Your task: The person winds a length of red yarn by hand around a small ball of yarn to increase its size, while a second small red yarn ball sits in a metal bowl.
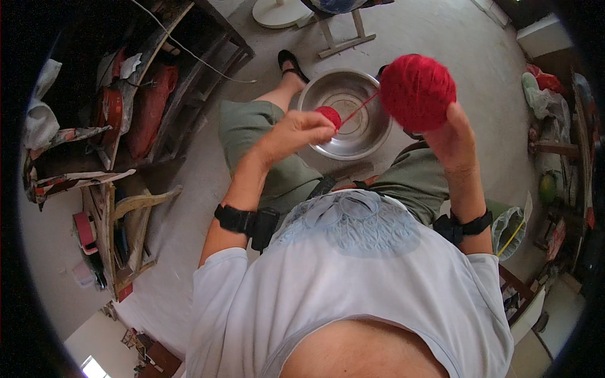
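My right hand (455, 140) is raised and holds a large red ball of yarn (417, 91) from below. A taut red strand (359, 108) runs from that ball to a small red ball of yarn (329, 116), which my left hand (296, 132) grips with its fingers. Both hands hang above a round metal bowl (345, 146) that sits on the concrete floor between my knees. Each forearm carries a black strap.
A cluttered wooden rack (135, 120) with red bags and papers stands on the left. A wooden stool (343, 34) and a white round base (277, 12) lie beyond the bowl. Bags and shelves (554, 145) crowd the right side.
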A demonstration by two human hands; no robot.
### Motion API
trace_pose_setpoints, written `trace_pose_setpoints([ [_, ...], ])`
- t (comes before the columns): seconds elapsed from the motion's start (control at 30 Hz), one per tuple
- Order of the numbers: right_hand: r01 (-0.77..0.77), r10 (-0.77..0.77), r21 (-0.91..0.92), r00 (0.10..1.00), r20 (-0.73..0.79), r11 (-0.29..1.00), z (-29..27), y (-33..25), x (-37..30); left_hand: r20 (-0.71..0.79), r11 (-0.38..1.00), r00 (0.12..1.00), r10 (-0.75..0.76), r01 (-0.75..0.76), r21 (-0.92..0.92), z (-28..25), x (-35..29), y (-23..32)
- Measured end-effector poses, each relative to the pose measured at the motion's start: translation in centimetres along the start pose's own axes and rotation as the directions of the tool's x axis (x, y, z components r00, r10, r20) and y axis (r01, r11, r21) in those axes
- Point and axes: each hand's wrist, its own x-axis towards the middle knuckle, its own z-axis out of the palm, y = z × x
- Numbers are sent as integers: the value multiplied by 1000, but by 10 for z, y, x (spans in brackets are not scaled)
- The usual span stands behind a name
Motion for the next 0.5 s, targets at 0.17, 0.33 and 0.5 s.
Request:
trace_pose_setpoints([
  [0.17,-29,-33,-182,945,-324,983,-3,2,14,173,987,979,-104,81,138,25,-23,18],
  [0.33,-129,-49,-712,974,-223,690,-2,34,12,327,940,939,104,-200,276,30,-25,80],
  [0.5,-326,321,-502,942,-100,801,21,37,2,142,944,958,249,-273,187,19,-6,97],
])
